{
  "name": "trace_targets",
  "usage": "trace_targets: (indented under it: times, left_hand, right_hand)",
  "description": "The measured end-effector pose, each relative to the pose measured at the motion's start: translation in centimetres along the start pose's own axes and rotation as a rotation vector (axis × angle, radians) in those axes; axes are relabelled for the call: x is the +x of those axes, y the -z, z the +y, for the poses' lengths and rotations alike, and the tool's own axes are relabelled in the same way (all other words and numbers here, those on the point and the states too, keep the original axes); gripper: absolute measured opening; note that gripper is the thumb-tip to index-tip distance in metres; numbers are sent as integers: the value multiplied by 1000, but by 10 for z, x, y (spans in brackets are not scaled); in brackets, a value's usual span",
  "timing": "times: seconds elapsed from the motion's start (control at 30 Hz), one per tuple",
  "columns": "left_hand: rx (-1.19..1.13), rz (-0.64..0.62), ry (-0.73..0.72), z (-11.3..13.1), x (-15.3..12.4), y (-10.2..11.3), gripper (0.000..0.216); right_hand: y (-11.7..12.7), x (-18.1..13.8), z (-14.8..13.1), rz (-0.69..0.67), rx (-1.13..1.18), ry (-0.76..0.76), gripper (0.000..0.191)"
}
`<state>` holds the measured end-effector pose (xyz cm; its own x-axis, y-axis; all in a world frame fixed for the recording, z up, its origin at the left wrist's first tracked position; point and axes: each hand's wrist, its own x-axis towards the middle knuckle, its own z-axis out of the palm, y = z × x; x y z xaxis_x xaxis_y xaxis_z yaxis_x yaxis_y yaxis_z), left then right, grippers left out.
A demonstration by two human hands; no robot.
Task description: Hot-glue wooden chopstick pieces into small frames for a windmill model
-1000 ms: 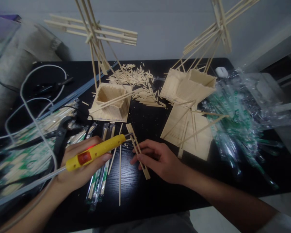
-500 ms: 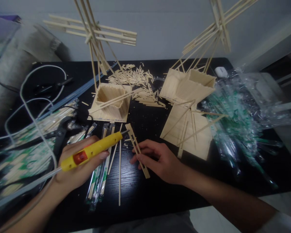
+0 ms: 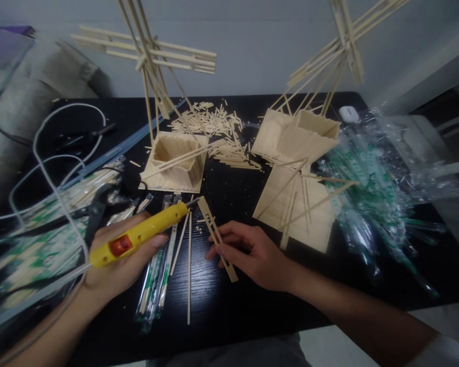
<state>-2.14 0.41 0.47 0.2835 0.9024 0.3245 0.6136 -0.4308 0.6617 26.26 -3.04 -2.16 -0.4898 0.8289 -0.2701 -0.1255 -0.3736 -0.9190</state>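
Note:
My left hand point(image 3: 118, 260) is wrapped round a yellow glue gun point(image 3: 149, 232) with a red switch; a translucent glue stick point(image 3: 42, 290) runs out of its rear. The metal nozzle lies beside the upper end of a narrow wooden stick frame point(image 3: 214, 232); I cannot tell whether they touch. Thumb and fingers of my right hand point(image 3: 248, 252) pinch this frame near its lower half, and it slants over the table. Close by on its left lie loose wooden sticks point(image 3: 189, 275) and wrapped chopsticks point(image 3: 153, 285).
Two windmill-like stick models stand behind, one with a box base point(image 3: 176, 158), the other with a tapered box point(image 3: 309, 130). Cut stick pieces point(image 3: 206, 122) are heaped between them. A wooden board point(image 3: 298, 204) and plastic wrappers point(image 3: 371, 188) lie right. Pliers point(image 3: 99, 204) and a white cable point(image 3: 57, 188) are left.
The glue gun has shifted slightly left and down with my left hand, its nozzle drawing back a little along the frame's upper end. My right hand and the frame are nearly still.

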Motion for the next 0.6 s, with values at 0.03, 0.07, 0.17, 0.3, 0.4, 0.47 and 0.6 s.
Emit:
trace_targets:
  times: [0.03,0.07,0.17,0.3,0.4,0.47,0.6]
  left_hand:
    - [-3,-10,-1,-1,0,0,37]
    - [-9,-24,-7,-2,0,-1,38]
    - [-50,-90,-37,-4,-2,-2,33]
    - [-115,-175,-63,-7,-3,-3,28]
    - [-153,-194,-68,-7,-3,-4,30]
    - [-166,-177,-75,-7,-2,-4,31]
    - [-166,-101,-71,-6,2,-3,32]
  right_hand:
    - [0,0,0,3,3,1,18]
    - [0,0,0,2,6,-1,19]
    - [0,1,-2,10,32,1,21]
    - [0,1,-2,5,88,-11,21]
    - [0,2,-2,-5,134,-33,24]
    - [0,2,-2,-13,164,-59,27]
    - [1,1,-4,-49,218,-90,28]
